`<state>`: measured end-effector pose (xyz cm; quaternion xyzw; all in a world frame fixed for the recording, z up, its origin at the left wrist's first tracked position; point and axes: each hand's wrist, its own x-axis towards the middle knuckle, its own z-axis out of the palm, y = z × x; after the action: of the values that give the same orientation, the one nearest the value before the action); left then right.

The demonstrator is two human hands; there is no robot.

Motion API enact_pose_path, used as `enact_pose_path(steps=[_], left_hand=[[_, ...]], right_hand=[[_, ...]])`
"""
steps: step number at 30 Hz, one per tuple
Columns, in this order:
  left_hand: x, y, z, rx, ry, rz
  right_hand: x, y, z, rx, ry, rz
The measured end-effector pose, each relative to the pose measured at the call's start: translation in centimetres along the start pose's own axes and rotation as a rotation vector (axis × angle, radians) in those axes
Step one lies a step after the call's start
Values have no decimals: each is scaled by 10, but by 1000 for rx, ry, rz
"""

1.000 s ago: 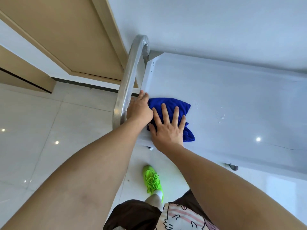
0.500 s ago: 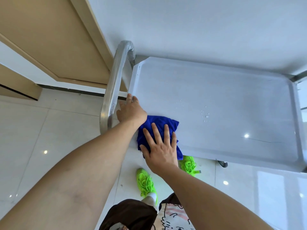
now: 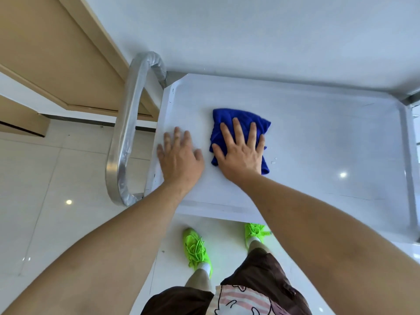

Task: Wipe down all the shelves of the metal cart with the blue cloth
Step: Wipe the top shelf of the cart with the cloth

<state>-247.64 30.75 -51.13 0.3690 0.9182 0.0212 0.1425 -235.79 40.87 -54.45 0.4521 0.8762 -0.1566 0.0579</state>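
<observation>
Top shelf (image 3: 318,137) of the metal cart (image 3: 127,142) is being wiped. The blue cloth (image 3: 229,123) lies bunched on the shelf's left half, pinned under the right hand (image 3: 241,153), whose 4 fingers are spread flat across it, palm down; nothing is gripped. The left hand (image 3: 179,160) is laid flat and open on bare shelf just beside the cloth, near the handle-side rim, likely as a brace. For a clean pass, even palm pressure is best kept and strokes overlapped toward the droplets (image 3: 273,160) at the cloth's right edge, then the corners. Both forearms are extended forward and down.
</observation>
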Motion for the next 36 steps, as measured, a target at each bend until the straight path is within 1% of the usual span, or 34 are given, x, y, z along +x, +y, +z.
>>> enact_pose_path(steps=[2, 3, 6, 8, 12, 16, 20, 25, 29, 33, 35, 36], left_hand=[[-3, 20, 7, -8, -11, 177], [-3, 32, 10, -24, -25, 219], [-3, 63, 19, -65, -60, 217], [-3, 75, 24, -37, -69, 209], [-3, 82, 29, 25, -58, 205], [-2, 84, 28, 26, -74, 184], [-1, 87, 23, -1, -110, 173], [0, 94, 18, -2, -188, 128], [-1, 100, 15, -18, -249, 103], [8, 97, 11, -25, -352, 115], [12, 92, 6, -78, -405, 124], [12, 89, 4, -150, -398, 123]], right_hand=[[20, 14, -8, -1, 7, 3], [28, 21, -12, -4, 12, 3], [45, 42, -23, -10, 22, -8], [54, 53, -29, -8, 22, -7], [67, 66, -36, 1, 16, -8], [62, 68, -34, 15, 14, -10], [32, 78, -28, 44, 19, 43], [-31, 83, -11, 53, 28, 148], [-86, 65, 6, 63, 18, 240], [-128, 40, 16, 68, -19, 257], [-140, 28, 18, 70, -34, 258], [-145, 22, 19, 75, -42, 256]])
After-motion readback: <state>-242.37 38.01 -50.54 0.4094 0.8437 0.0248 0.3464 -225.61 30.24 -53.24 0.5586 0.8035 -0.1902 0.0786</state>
